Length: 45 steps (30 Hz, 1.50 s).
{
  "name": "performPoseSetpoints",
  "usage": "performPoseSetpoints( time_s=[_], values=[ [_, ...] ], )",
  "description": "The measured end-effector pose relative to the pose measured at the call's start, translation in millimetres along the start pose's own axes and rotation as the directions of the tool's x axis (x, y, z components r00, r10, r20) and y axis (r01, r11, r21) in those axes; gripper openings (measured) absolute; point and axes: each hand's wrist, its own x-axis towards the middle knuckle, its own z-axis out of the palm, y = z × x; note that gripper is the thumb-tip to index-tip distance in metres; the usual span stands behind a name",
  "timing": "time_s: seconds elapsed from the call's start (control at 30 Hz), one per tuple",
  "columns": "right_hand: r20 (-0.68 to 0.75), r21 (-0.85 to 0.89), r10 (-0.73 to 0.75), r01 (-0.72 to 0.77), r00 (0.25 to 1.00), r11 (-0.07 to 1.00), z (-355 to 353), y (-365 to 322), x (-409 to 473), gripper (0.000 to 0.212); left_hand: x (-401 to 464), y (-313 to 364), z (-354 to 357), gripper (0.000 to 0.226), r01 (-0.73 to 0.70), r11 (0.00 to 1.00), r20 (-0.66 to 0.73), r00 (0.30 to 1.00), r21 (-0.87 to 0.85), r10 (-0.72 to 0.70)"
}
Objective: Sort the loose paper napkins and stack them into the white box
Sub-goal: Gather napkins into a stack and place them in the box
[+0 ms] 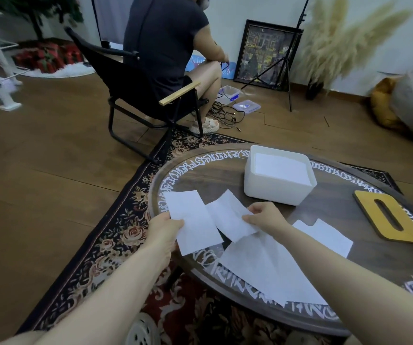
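Note:
My left hand pinches the edge of one white napkin at the round table's left rim. Just to its right, my right hand pinches a second napkin, which lies slightly crumpled. More loose napkins lie flat near me and to the right. The white box stands open at the far side of the table, with napkins stacked inside it.
A yellow wooden lid with a slot lies on the table's right side. The dark round table has white lettering around its rim. Behind it, a person sits in a black folding chair; cables and a tripod stand on the floor.

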Motion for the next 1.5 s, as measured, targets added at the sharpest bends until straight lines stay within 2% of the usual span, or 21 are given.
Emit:
performPoseSetpoints(
  time_s=[0.3, 0.53, 0.67, 0.83, 1.0, 1.23, 1.5],
  values=[
    [-0.080, 0.268, 0.061, -0.037, 0.995, 0.963, -43, 20, -56, 0.004, -10, -10, 27, 0.023, -0.050, 0.996, 0.052, 0.998, 0.077, 0.046],
    [-0.133, 0.404, 0.090, -0.029, 0.987, 0.914, -66, 25, -77, 0.006, -17, -15, 53, 0.022, -0.093, 0.988, 0.119, 0.990, 0.120, 0.079],
    [-0.133, 0.485, 0.103, -0.026, 0.986, 0.874, -71, 32, -83, 0.005, -19, -15, 68, 0.029, -0.091, 0.987, 0.152, 0.986, 0.133, 0.070],
    [-0.079, 0.562, 0.112, -0.049, 0.991, 0.826, -67, 35, -84, 0.005, -23, -20, 86, 0.025, -0.091, 0.983, 0.254, 0.966, 0.160, 0.048],
    [-0.052, 0.587, 0.121, -0.067, 0.991, 0.807, -59, 33, -84, 0.005, -19, -30, 102, 0.023, -0.020, 0.993, 0.311, 0.950, 0.119, -0.018],
    [-0.085, 0.516, 0.070, -0.017, 0.994, 0.856, -53, 25, -87, 0.008, -20, -31, 113, 0.016, 0.008, 1.000, 0.364, 0.931, 0.018, -0.014],
    [-0.098, 0.526, 0.046, 0.012, 0.994, 0.851, -56, 16, -95, 0.014, -23, -29, 110, 0.022, -0.037, 0.998, 0.396, 0.918, 0.058, 0.011]
  ],
)
